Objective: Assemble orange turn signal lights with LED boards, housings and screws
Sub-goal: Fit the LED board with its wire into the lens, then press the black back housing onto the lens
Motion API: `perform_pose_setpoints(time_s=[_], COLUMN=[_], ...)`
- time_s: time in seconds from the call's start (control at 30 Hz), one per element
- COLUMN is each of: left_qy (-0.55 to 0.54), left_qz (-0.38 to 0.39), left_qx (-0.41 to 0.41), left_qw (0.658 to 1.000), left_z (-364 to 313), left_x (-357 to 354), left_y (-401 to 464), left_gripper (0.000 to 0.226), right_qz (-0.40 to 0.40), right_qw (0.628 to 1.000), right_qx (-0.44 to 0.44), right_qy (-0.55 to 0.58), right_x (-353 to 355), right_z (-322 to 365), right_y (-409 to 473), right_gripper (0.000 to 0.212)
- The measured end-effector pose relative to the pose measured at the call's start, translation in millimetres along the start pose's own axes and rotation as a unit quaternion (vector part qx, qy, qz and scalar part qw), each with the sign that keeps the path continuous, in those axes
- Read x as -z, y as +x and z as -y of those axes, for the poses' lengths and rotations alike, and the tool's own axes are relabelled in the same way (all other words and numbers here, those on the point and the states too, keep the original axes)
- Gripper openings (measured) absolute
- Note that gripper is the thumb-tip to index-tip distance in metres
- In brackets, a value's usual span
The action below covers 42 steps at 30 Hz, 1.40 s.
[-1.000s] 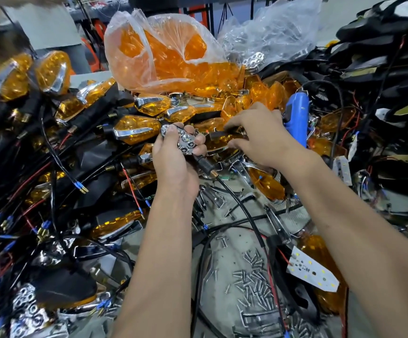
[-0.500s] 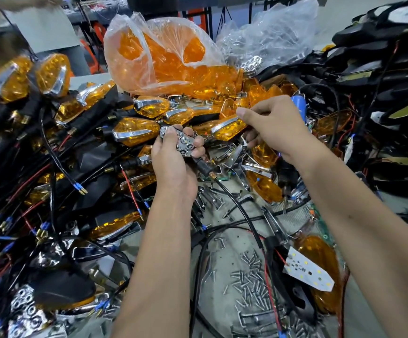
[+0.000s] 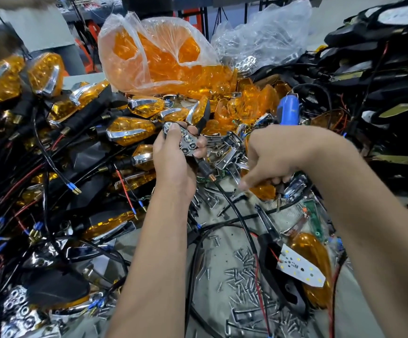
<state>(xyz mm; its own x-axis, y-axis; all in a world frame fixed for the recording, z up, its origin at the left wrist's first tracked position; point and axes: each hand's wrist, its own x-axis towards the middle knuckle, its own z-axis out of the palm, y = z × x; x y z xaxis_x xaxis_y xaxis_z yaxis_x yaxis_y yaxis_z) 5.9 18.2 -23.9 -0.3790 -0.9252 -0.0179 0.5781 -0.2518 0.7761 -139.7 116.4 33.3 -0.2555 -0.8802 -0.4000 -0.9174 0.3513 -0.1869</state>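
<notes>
Left hand (image 3: 173,164) grips dimpled chrome reflector (image 3: 185,140); right hand (image 3: 276,157) curled, contents unclear.

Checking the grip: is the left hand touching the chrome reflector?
Touching. The head view shows the left hand with thumb and fingers curled round the chrome reflector.

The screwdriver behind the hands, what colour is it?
Blue; the screwdriver shows in the head view.

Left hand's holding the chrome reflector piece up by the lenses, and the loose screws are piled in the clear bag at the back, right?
Not quite. The left hand does hold the chrome reflector piece, but the head view shows the loose screws scattered on the bench surface near the person; the clear bag holds orange lenses.
</notes>
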Motion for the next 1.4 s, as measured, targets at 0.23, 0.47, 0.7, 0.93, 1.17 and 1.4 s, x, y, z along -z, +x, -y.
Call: perform_pose_setpoints(time_s=[0.23,0.47,0.7,0.93,1.17,1.4], left_qy=[0.012,0.062,0.121,0.149,0.093,0.042], left_qz=[0.04,0.07,0.082,0.073,0.062,0.088], left_qx=[0.073,0.119,0.08,0.084,0.138,0.194], left_qw=[0.996,0.988,0.986,0.983,0.984,0.976], left_z=[3.3,12.5,10.6,11.1,13.8,13.4], left_x=[-3.3,-6.7,-8.2,-7.3,-3.6,-0.6], left_y=[-4.0,-3.5,-7.0,-6.5,1.4,4.0], left_gripper=[0.022,0.027,0.031,0.034,0.037,0.04], right_qz=[-0.042,-0.178,-0.153,-0.127,-0.174,-0.167], right_qw=[0.997,0.892,0.769,0.793,0.815,0.819], right_qx=[0.009,0.166,0.307,0.298,0.269,0.317], right_qy=[-0.062,0.38,0.539,0.516,0.483,0.448], right_x=[1.3,9.1,-16.1,-19.5,-20.6,-19.7], right_z=[5.8,-38.9,-28.1,-28.6,-22.5,-17.5], right_y=[-7.3,4.2,26.2,28.7,27.1,27.1], right_gripper=[0.024,0.038,0.062,0.055,0.066,0.072])
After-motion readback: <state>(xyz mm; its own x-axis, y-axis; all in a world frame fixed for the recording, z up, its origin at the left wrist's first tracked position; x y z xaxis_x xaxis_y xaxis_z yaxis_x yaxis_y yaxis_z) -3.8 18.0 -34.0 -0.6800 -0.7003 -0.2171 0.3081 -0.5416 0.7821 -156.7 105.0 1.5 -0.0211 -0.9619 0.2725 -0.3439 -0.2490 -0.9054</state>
